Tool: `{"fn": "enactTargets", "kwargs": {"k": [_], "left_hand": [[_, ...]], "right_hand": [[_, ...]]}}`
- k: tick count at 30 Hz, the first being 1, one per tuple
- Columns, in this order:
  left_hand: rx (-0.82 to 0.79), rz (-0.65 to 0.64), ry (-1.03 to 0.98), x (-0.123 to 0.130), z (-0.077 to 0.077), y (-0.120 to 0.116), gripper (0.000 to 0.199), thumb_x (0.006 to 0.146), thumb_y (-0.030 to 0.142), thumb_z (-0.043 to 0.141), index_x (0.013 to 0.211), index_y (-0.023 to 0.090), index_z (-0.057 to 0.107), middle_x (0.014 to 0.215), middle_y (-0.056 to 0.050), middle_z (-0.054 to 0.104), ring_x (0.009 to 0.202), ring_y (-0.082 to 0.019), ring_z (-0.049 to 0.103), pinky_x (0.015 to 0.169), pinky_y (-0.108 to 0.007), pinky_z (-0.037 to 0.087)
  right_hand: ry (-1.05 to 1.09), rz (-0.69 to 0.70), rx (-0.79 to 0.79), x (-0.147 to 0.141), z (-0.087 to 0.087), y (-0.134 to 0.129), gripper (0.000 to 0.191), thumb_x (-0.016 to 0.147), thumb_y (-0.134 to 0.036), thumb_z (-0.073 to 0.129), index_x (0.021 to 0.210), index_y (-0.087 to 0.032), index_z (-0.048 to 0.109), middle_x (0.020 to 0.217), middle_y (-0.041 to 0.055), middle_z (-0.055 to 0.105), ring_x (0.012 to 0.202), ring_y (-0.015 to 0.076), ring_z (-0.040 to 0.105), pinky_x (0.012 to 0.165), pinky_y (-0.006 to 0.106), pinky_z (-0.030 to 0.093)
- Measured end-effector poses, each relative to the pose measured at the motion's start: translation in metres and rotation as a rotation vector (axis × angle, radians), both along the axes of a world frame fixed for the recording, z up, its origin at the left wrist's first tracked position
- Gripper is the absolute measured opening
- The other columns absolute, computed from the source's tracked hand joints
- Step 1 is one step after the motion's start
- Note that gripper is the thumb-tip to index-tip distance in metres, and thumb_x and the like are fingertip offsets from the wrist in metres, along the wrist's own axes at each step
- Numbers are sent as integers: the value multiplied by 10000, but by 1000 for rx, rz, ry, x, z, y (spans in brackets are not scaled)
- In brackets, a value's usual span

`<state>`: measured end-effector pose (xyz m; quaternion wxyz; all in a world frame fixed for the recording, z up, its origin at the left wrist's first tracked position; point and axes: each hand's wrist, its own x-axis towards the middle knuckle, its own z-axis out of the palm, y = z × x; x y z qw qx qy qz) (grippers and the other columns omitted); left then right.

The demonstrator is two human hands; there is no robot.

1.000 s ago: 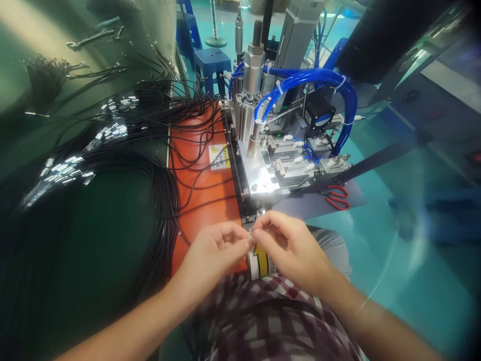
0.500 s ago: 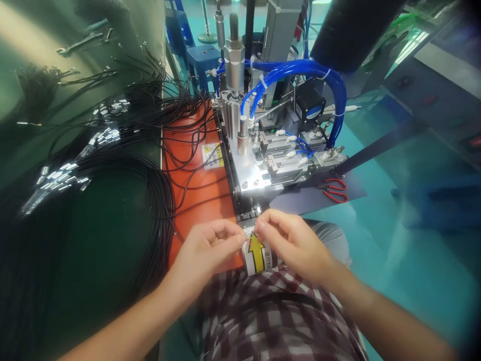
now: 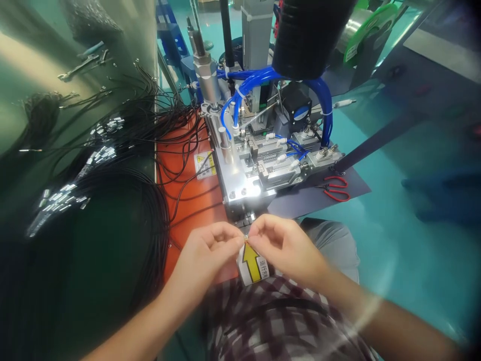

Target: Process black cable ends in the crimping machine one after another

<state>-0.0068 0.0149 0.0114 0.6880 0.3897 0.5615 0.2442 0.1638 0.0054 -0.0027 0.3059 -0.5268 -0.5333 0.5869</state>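
My left hand (image 3: 214,250) is closed in a pinch, thumb against forefinger, on thin wires (image 3: 246,241) that barely show at the fingertips. Almost touching it, my right hand (image 3: 283,244) is also closed, its thumb and forefinger pressed together at the same spot. Whatever lies between the right fingertips is too small to make out. Just below both hands is a white label with a yellow arrow (image 3: 252,261) on the front of the machine. The metal press machine (image 3: 244,175) with blue air tubes (image 3: 255,82) stands right beyond the fingertips.
Black cables (image 3: 150,200) with shiny ends lie coiled at left, some crossing the orange machine top (image 3: 188,195). Red-handled cutters (image 3: 336,189) rest on a dark plate (image 3: 300,203) at right. A black cylinder (image 3: 313,35) hangs overhead, near a green-rimmed spool (image 3: 366,37).
My right hand has come closer to the left, so the fingertips nearly meet. The yellow and red wire ends seen between them are now mostly covered. The view has shifted slightly.
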Motion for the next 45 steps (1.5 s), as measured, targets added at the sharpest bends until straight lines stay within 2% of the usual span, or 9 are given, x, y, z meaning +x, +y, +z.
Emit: {"fn": "enactTargets", "kwargs": {"k": [5, 11, 20, 27, 31, 34, 37, 40, 45], "left_hand": [[62, -16, 0, 1, -3, 4, 189, 757, 327, 701, 718, 147, 660, 483, 74, 405, 436, -43, 255, 417, -168, 196], [5, 7, 19, 3, -5, 5, 201, 761, 344, 692, 711, 155, 646, 453, 78, 399, 429, -56, 301, 429, -172, 258], [-40, 78, -35, 6, -8, 4, 232, 747, 359, 721, 710, 152, 624, 547, 38, 520, 469, -57, 411, 447, -168, 318], [25, 34, 15, 4, -9, 2, 209, 777, 355, 693, 720, 161, 639, 492, 67, 440, 429, -41, 314, 421, -164, 246], [74, 2, 54, 5, -8, 5, 219, 750, 362, 701, 705, 154, 649, 434, 84, 355, 413, -51, 245, 401, -180, 192], [58, 8, 55, 6, -7, 6, 225, 754, 373, 695, 724, 155, 647, 446, 85, 361, 419, -49, 235, 404, -178, 182], [59, 1, 59, 6, -5, 6, 218, 757, 363, 695, 724, 153, 647, 468, 78, 388, 429, -46, 244, 405, -171, 173], [69, -13, 56, 6, -3, 5, 224, 755, 362, 696, 715, 149, 638, 489, 72, 407, 437, -43, 246, 402, -167, 162], [76, -11, 56, 5, -4, 3, 222, 759, 354, 691, 726, 144, 629, 488, 86, 372, 439, -36, 225, 407, -158, 163]], "right_hand": [[86, -52, -43, -2, -2, 0, 65, 836, -209, 573, 786, -170, 583, 612, -49, 486, 527, 76, 393, 470, 197, 323], [184, -80, -177, -2, -3, 4, 77, 821, -214, 585, 764, -163, 572, 533, -67, 472, 447, 62, 429, 415, 174, 324], [281, -107, -294, -2, 4, 10, 104, 800, -213, 611, 734, -161, 549, 486, -83, 496, 384, 51, 435, 390, 161, 332], [162, -48, -138, -1, 1, 2, 129, 881, -208, 522, 755, -184, 531, 511, -66, 523, 459, 77, 481, 456, 179, 376], [161, -45, -145, 2, -2, 4, 118, 882, -231, 534, 774, -184, 543, 515, -63, 522, 461, 82, 485, 458, 182, 377], [124, -29, -129, 7, 2, 7, 142, 892, -259, 528, 778, -181, 558, 521, -62, 515, 447, 81, 475, 448, 187, 367], [-12, 8, -8, 11, 7, 11, 202, 908, -293, 507, 754, -179, 572, 583, -44, 543, 463, 76, 458, 447, 196, 345], [-103, 52, 101, 10, 8, 14, 160, 896, -285, 519, 800, -181, 595, 657, -32, 574, 527, 87, 476, 481, 207, 348], [-142, 91, 131, 4, 7, 15, 164, 881, -228, 507, 734, -178, 559, 655, -28, 564, 577, 100, 486, 532, 224, 363]]}}
